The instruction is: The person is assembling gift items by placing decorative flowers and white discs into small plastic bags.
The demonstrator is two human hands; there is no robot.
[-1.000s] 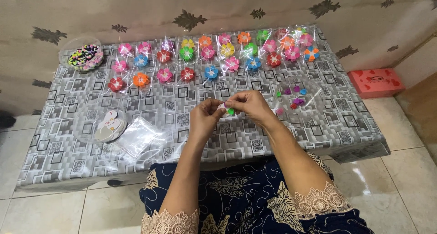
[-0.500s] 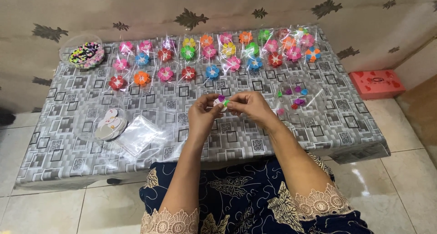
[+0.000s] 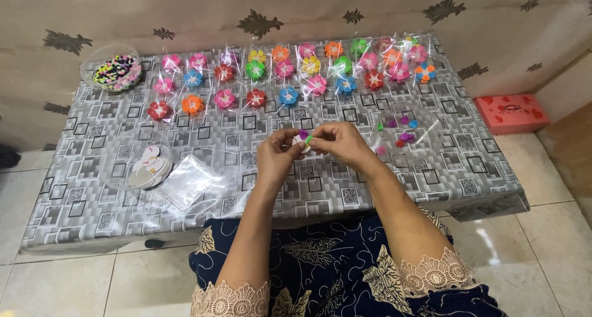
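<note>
Both hands pinch one small white disc (image 3: pixel 303 142) with purple and green bits — left hand (image 3: pixel 277 153) steadying, right hand (image 3: pixel 336 143) in fingertip grip on top — held just above the tabletop (image 3: pixel 345 187), nearer than the bagged flower rows (image 3: pixel 283 76).

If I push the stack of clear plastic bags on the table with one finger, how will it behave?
The clear plastic bags look thin and floppy, so they would probably bend, not move as one. Their glossy surface suggests they slide apart easily. They are likely very light; a push may scatter them over the table.
</note>
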